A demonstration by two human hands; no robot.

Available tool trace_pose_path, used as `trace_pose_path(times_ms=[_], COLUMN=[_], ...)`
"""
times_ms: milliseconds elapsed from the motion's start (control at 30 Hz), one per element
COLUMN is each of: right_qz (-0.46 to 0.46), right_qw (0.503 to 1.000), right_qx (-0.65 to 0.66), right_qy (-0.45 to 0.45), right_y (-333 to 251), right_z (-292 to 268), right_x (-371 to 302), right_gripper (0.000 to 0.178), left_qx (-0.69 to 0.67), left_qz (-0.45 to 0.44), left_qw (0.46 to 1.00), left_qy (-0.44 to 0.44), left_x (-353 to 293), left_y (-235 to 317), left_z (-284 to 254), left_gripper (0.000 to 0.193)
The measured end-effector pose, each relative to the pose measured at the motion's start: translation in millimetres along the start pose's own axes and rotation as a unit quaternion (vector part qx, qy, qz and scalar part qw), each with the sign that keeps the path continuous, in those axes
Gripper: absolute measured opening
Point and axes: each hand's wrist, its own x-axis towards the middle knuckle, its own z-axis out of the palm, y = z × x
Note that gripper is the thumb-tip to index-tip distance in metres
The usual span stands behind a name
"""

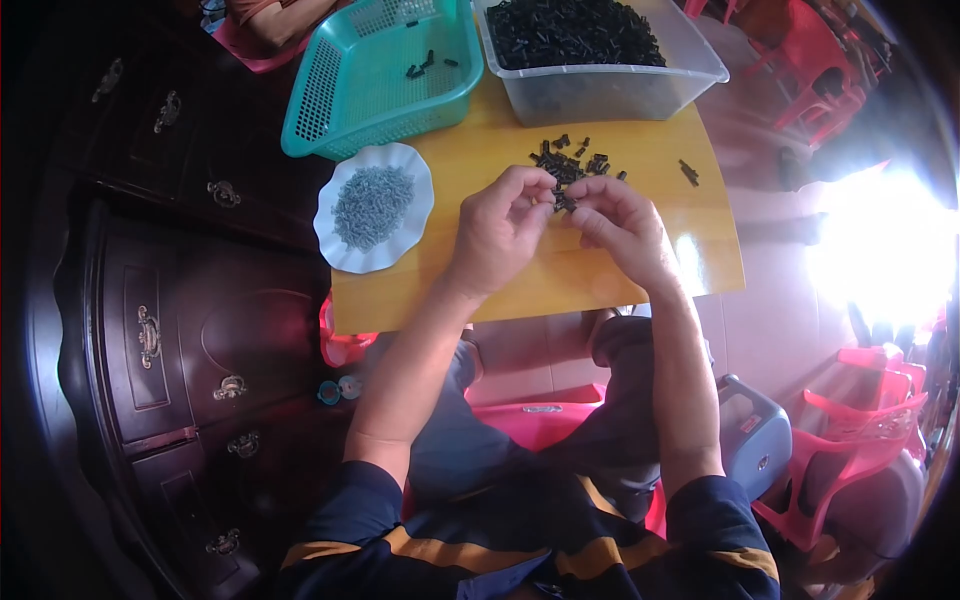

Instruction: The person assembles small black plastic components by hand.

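Observation:
Above the yellow table my left hand and my right hand are brought close together, fingertips almost meeting. Thumb and forefinger of the right pinch a small black plastic piece. The left fingers are pinched at its other side; what they hold is too small to make out. Just beyond lies a loose heap of black plastic pieces. To the left, a white wavy-edged plate bears a pile of small silvery screws.
A green plastic basket with a few black pieces stands at the far left of the table. Beside it is a clear bin full of black pieces. One stray piece lies right. Dark cabinets line the left; pink chairs stand right.

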Motion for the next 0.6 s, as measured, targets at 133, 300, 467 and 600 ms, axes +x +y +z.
trace_pose_path(times_ms=[133,300,467,600], right_qz=[0.039,0.094,0.103,0.081], right_qw=[0.999,0.991,0.988,0.986], right_qx=[-0.011,0.094,0.117,0.144], right_qy=[-0.023,-0.014,-0.002,-0.021], right_y=[-1,-5,1,9], right_z=[-6,-2,3,5], right_x=[2,3,5,7], right_gripper=[0.020,0.018,0.020,0.019], left_qx=[-0.004,-0.003,-0.012,-0.012], left_qz=[-0.012,0.002,0.002,-0.008], left_qw=[1.000,1.000,1.000,1.000], left_qy=[0.003,0.006,0.012,0.013], left_x=[-1,-2,-2,-2], left_y=[1,0,-4,-2], left_z=[0,1,2,4], left_gripper=[0.027,0.032,0.035,0.034])
